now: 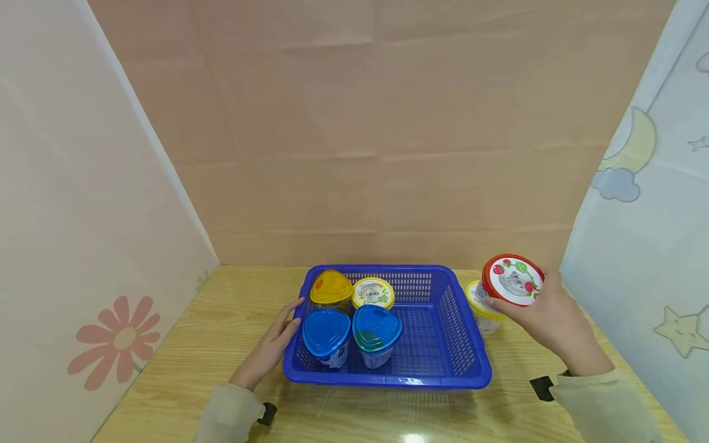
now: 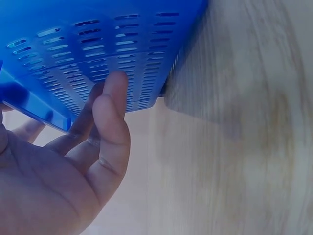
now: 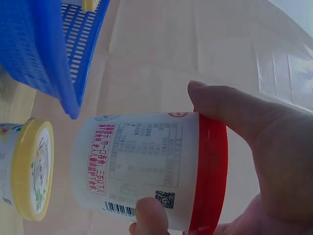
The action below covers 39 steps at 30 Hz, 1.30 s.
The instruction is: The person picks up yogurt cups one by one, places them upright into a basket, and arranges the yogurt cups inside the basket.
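Note:
My right hand (image 1: 559,320) grips a tub with a red lid (image 1: 512,280) printed with strawberries, held up beyond the basket's right side. In the right wrist view the white tub (image 3: 142,161) shows a barcode and small print, with fingers below and thumb above. Just behind it stands a yellow-lidded tub (image 1: 487,326) on the table. My left hand (image 1: 272,346) holds the left rim of the blue plastic basket (image 1: 388,383). From the left wrist view, its fingers (image 2: 112,137) curl under that rim against the slotted wall.
Inside the basket's left half sit two blue-lidded tubs (image 1: 327,332), a yellow triangular-lidded tub (image 1: 331,287) and a round yellow-lidded tub (image 1: 373,291). The wooden table (image 1: 194,357) meets a brown back wall (image 1: 376,154) and printed panels at both sides.

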Each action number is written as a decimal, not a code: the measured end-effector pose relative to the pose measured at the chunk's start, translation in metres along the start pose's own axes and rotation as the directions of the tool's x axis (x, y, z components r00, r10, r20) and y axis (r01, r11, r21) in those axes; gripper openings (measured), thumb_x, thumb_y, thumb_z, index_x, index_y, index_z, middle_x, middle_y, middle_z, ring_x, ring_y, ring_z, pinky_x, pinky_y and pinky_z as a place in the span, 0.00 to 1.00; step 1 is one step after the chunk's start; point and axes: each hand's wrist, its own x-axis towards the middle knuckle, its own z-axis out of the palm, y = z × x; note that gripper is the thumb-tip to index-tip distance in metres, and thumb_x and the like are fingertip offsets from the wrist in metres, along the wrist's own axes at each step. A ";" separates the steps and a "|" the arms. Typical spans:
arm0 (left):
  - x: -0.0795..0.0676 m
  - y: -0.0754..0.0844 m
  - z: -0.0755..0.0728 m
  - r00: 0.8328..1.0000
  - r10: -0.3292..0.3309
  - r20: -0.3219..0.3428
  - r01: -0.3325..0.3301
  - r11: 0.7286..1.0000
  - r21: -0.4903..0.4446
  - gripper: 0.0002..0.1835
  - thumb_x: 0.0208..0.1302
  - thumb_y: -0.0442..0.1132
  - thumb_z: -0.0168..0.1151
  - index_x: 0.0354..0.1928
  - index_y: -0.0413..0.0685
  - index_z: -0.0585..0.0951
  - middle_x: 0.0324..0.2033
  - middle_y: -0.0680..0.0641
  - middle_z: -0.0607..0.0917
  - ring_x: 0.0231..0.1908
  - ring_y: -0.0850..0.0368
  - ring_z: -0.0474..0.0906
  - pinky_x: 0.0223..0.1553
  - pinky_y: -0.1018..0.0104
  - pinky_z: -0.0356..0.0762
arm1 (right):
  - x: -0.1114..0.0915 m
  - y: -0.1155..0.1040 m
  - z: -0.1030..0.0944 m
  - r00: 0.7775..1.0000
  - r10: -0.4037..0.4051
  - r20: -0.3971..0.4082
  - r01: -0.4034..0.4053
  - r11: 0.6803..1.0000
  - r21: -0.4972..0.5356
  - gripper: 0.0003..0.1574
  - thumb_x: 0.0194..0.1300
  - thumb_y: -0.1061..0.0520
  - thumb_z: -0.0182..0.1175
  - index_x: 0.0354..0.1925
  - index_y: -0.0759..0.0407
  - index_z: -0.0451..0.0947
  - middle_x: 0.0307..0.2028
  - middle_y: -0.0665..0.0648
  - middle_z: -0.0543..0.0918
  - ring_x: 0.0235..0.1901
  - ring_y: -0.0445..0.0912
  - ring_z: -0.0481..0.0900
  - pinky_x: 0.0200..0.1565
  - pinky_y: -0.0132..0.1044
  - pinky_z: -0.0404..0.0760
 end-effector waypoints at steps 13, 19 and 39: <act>0.000 -0.002 -0.006 0.999 0.003 0.046 -0.002 1.000 -0.017 0.26 0.79 0.55 0.43 0.75 0.67 0.58 0.54 0.38 0.80 0.52 0.45 0.80 0.50 0.49 0.83 | 0.000 -0.028 0.010 0.998 -0.066 0.023 0.065 0.998 0.025 0.82 0.50 0.23 0.68 0.73 0.74 0.37 0.52 0.77 0.74 0.45 0.66 0.77 0.33 0.47 0.81; 0.002 -0.001 -0.007 0.998 0.026 0.060 -0.024 1.000 -0.019 0.26 0.80 0.54 0.42 0.76 0.65 0.57 0.52 0.39 0.80 0.49 0.47 0.81 0.47 0.54 0.84 | 0.001 -0.041 0.017 0.993 -0.107 0.042 0.106 0.994 0.042 0.78 0.49 0.24 0.70 0.71 0.73 0.42 0.51 0.73 0.76 0.45 0.63 0.79 0.35 0.47 0.82; -0.001 0.002 -0.005 0.998 0.004 0.058 -0.003 1.000 -0.015 0.26 0.79 0.56 0.43 0.75 0.67 0.58 0.54 0.40 0.79 0.52 0.46 0.79 0.53 0.49 0.81 | 0.018 -0.071 0.052 0.983 -0.143 0.113 0.139 0.990 0.036 0.73 0.47 0.28 0.73 0.69 0.72 0.49 0.51 0.70 0.78 0.45 0.60 0.80 0.41 0.51 0.82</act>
